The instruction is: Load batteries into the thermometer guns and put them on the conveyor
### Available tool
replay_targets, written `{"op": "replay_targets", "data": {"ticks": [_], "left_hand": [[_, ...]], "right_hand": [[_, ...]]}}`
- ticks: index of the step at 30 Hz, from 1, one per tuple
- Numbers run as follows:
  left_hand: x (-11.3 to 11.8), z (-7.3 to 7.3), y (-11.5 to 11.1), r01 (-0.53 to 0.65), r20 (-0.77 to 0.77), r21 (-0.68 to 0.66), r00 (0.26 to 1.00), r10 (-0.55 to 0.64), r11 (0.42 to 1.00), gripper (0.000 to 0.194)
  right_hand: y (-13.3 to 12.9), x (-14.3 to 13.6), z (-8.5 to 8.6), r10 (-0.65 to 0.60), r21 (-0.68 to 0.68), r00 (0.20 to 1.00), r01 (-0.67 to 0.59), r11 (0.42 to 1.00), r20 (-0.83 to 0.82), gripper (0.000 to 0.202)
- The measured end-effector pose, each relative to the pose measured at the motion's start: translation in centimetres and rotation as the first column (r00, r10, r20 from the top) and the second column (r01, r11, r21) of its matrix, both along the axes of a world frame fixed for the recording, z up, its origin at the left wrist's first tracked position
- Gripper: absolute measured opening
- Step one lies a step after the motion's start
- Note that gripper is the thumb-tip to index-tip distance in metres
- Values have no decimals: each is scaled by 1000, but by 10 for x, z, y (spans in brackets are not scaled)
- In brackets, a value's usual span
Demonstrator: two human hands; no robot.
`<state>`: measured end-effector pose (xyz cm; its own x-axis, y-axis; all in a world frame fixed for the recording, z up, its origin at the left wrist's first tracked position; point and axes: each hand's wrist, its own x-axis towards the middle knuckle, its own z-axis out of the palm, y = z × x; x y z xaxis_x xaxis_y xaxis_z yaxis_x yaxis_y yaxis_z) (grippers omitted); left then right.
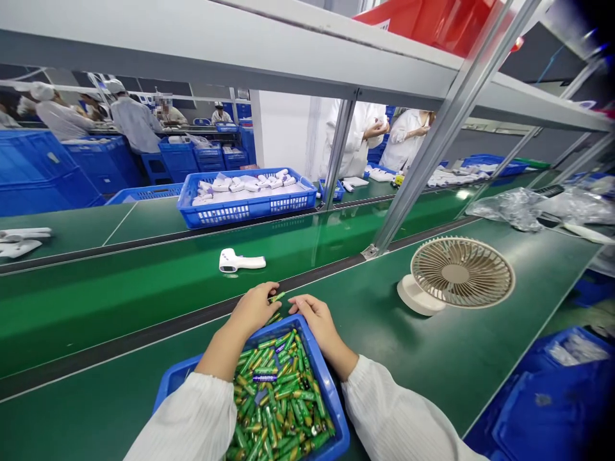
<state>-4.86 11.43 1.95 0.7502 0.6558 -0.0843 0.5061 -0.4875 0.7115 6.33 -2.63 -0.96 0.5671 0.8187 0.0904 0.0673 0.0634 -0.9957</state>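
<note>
A blue bin (339,410) full of green batteries (283,390) stands at the bottom centre, with a few blue ones among them. Beyond its far edge lie a few loose green batteries (276,307). My left hand (254,310) reaches over the bin's far left side, its curled fingers closed at these loose batteries. Just right of them, my right hand (314,320) rests by the far right corner of the bin, thumb and fingers apart, with nothing visible in it. A white handheld thermometer (243,261) lies on the green conveyor belt (144,291) ahead.
A beige fan (456,272) stands on the right of the green table (384,333). Across the belt is a blue basket (230,210) of white devices. A slanted metal post (423,160) rises between belt and table. Plastic bags (514,208) lie far right. People in white work beyond.
</note>
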Motion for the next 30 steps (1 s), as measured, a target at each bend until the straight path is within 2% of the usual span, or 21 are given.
{"op": "replay_targets", "data": {"ticks": [3,4,9,11,14,16,20,24,27,30], "left_hand": [[-1,-1,2,82,-67,46,995,-79,996,65],[-1,-2,3,117,-76,52,991,-113,992,64],[0,-6,7,190,-111,56,977,-183,980,21],[1,-7,8,191,-143,20,972,-186,981,11],[1,-9,8,160,-233,-38,959,-165,986,23],[2,-10,8,133,-279,-31,951,-137,991,31],[3,-11,9,134,-259,-13,957,-133,991,24],[3,-15,12,176,-257,-76,948,-190,981,26],[4,-20,16,182,-264,-99,943,-202,978,33],[5,-26,21,158,-245,-69,954,-171,985,34]], "right_hand": [[1,1,-3,-46,-20,999,47,999,12,45],[2,1,-4,-68,-24,997,69,997,20,45],[4,0,-8,-137,-27,990,138,990,39,43],[5,-1,-6,-123,-36,992,124,992,27,43],[5,-1,-1,-50,-46,999,50,998,-2,46],[4,0,3,5,-51,1000,-6,999,-17,49],[1,1,7,82,-74,995,-86,993,-53,52],[2,2,1,151,-79,982,-160,984,-111,51],[5,3,-2,133,-100,978,-150,984,-162,49],[4,2,7,28,-53,984,-37,998,-173,46]]}}
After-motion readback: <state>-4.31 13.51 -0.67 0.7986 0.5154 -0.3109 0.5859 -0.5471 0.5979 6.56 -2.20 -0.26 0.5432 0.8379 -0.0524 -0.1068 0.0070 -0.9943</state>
